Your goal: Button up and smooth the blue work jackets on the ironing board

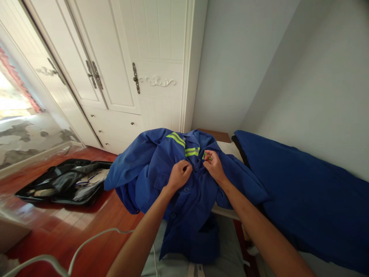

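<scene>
A blue work jacket (155, 169) with yellow-green reflective stripes is spread in front of me, its collar at the far side and its lower front hanging toward me over my lap. My left hand (180, 175) is closed on the jacket's front edge, beside the row of buttons. To its right, my right hand (212, 163) pinches the other front edge near the chest stripe. Whatever lies right between the fingertips is too small to make out. Lower on the front, round buttons (186, 189) show.
An opened black suitcase (95, 198) holding clothes lies on the red wooden floor at left. White wardrobe doors (112, 57) stand ahead. At right is a large dark blue cushion or covered surface (302, 192). A white cable (86, 242) curves across the lower left.
</scene>
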Tool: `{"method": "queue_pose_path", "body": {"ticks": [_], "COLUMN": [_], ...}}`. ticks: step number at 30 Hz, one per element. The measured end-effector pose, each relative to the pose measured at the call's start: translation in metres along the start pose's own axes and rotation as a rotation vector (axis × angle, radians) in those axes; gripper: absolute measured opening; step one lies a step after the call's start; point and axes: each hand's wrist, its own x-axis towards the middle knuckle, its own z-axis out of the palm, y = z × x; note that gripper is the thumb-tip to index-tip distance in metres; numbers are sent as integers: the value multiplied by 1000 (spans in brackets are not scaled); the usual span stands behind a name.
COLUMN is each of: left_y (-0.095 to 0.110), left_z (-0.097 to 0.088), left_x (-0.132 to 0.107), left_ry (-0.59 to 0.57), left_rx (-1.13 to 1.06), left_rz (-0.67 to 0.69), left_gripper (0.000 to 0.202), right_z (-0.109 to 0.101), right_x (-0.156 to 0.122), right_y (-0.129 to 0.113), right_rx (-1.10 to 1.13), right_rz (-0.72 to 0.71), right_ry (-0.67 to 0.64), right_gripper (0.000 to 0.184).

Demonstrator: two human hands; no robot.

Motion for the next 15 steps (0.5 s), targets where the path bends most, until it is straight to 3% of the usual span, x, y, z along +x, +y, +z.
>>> {"method": "queue_pose_path", "body": {"ticks": [5, 9, 15], "left_y": [4, 11, -5], "left_z": [5, 12, 21], "left_x": [41, 79, 108], "left_ry": [28, -18, -156], "left_rx": [104, 197, 181], "left_rz": [-136, -195, -336], "left_gripper": [23, 15, 22], "right_z": [2, 3, -2], "right_x": [-3, -5, 7], "right_y": [-4, -10, -26], "right_rx": [-54, -143, -556], "right_rz": [6, -6, 43], "right_ry": [26, 50, 27], "right_gripper": [43, 40, 33]}}
